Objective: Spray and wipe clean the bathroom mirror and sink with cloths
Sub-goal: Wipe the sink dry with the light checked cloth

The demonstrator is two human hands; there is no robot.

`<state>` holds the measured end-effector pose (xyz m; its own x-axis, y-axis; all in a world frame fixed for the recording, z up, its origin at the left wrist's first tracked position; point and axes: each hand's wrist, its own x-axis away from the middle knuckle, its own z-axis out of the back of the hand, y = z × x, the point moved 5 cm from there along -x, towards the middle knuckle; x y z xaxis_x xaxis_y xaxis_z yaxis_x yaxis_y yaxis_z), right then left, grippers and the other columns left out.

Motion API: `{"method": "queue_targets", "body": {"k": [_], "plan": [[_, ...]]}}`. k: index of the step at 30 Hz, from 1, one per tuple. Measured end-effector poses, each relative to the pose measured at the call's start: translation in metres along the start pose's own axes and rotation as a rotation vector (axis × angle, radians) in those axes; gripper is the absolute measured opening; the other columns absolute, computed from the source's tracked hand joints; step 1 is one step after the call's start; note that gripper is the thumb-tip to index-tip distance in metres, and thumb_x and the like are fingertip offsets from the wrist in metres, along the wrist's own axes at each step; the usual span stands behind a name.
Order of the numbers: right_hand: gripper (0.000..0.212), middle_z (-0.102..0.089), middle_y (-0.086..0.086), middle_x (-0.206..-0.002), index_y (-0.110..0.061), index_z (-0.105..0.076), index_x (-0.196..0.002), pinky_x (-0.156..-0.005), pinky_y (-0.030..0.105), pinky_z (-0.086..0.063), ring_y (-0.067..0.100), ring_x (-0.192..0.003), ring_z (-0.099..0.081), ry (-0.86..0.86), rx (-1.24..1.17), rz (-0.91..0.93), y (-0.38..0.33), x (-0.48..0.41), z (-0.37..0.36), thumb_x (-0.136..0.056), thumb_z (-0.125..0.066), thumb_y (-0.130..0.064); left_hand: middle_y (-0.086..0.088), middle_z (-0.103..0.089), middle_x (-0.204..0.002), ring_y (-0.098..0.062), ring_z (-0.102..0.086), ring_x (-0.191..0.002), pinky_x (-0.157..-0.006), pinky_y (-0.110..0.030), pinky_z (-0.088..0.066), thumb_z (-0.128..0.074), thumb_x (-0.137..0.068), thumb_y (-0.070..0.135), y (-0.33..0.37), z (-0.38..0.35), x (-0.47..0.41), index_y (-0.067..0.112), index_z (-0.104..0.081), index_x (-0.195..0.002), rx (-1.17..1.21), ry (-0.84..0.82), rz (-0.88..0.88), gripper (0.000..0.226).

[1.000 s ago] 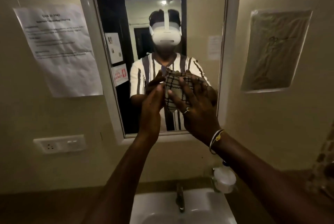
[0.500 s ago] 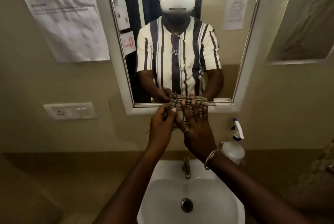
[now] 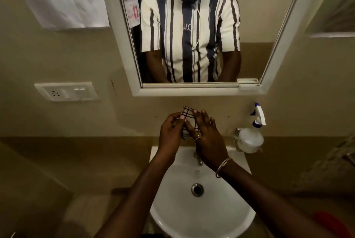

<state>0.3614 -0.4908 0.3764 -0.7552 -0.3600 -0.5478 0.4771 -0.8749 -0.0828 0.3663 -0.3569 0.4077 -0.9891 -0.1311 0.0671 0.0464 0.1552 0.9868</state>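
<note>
Since half a second ago, both hands and the cloth [image 3: 189, 122] have been lowered from the mirror's bottom edge to the bare wall below it, above the tap. The checked fabric, pale with dark grid lines and a wavy dark edge, is bunched into a small wad and held between the two hands. The left hand [image 3: 171, 134] is curled around its left side, fingertips pinching the fold; the right hand [image 3: 208, 139] is laid over it with fingers spread and nearly straight, a ring seen on one finger and a thin bangle at the wrist.

The sink [image 3: 226, 216], a smooth, glossy white rounded basin, is seen holding nothing but its round metal drain [image 3: 197, 190]; no standing water is visible. The spray bottle [image 3: 249, 137], translucent with a white and blue trigger head, is stood upright on the ledge just right of the basin; its contents cannot be told. The mirror [image 3: 259, 26] is bordered by a white frame.
</note>
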Motion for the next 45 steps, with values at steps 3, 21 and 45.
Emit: {"method": "queue_targets", "body": {"k": [3,21,45], "plan": [[0.103,-0.021,0.017,-0.167,-0.028,-0.022,-0.161,-0.115,0.060,-0.039,0.041,-0.154,-0.019,-0.067,-0.148,-0.029,-0.005,0.017,-0.020,-0.078,-0.065,0.014,-0.002,-0.076,-0.104,-0.023,-0.072,-0.100,-0.086,-0.041,-0.058,-0.057,-0.100,0.026,-0.028,0.006,-0.002,0.022,-0.070,-0.113,-0.003,0.011,0.100,0.019],[0.052,-0.049,0.001,-0.150,-0.024,-0.051,-0.148,-0.113,0.036,-0.047,0.015,-0.136,-0.049,0.036,-0.720,-0.830,0.021,0.080,-0.086,-0.098,-0.066,-0.026,-0.001,-0.076,-0.107,-0.021,-0.072,-0.099,-0.085,-0.042,-0.061,-0.053,-0.103,0.026,-0.146,-0.002,-0.020,0.023,-0.071,-0.112,-0.062,-0.020,0.299,0.021],[0.047,-0.051,0.008,-0.143,-0.015,-0.052,-0.146,-0.094,0.022,-0.047,0.024,-0.121,-0.059,-0.146,-0.530,-0.708,0.049,0.102,-0.146,-0.099,-0.056,-0.015,-0.004,-0.074,-0.101,-0.022,-0.070,-0.094,-0.079,-0.033,-0.059,-0.044,-0.103,0.015,-0.243,-0.015,-0.042,0.014,-0.071,-0.107,-0.157,0.050,0.399,0.027]]}}
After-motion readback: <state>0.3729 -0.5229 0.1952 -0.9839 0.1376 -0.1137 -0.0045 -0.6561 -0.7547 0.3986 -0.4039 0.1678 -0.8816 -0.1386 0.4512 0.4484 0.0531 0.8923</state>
